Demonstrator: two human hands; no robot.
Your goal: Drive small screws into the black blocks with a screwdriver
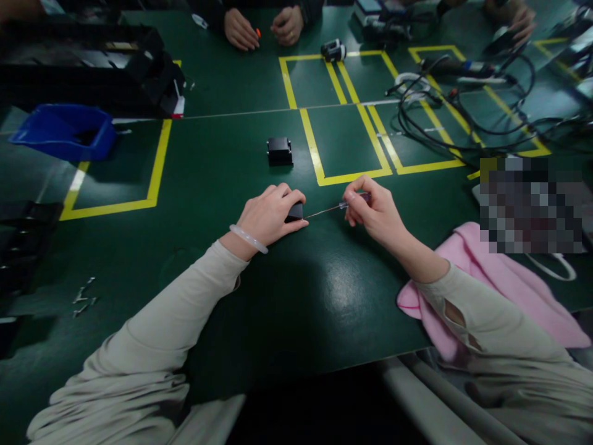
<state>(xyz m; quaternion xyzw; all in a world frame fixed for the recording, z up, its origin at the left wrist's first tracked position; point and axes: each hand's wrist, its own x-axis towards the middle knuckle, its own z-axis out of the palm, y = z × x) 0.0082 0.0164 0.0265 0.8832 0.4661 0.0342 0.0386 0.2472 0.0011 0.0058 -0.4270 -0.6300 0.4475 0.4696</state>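
Well out to the left of the left hand, and farther from the body, a blue bin [62, 133] sits tilted on the green table [259, 334]; nearer the body, left of the same hand's forearm, lie a few small silvery pieces [84, 298], too small to tell what they are. The left hand [266, 213], a pale bracelet [249, 239] at its wrist, is curled partly closed over a black block [295, 212], fingers on top and thumb along the near side, keeping it against the table. Just beyond that hand stands a second black block [279, 151], untouched, with another person's hands [241, 29] farther off across the table. Between the two hands runs the thin shaft of a screwdriver [343, 204], its tip at the held block's right end, by the left thumb; whether it sits in a screw cannot be told. The right hand [377, 210] is closed around the handle in a fingertip grip. Beyond it to the right lie looped black cables [463, 147], and beneath its forearm, a pink cloth [491, 290].
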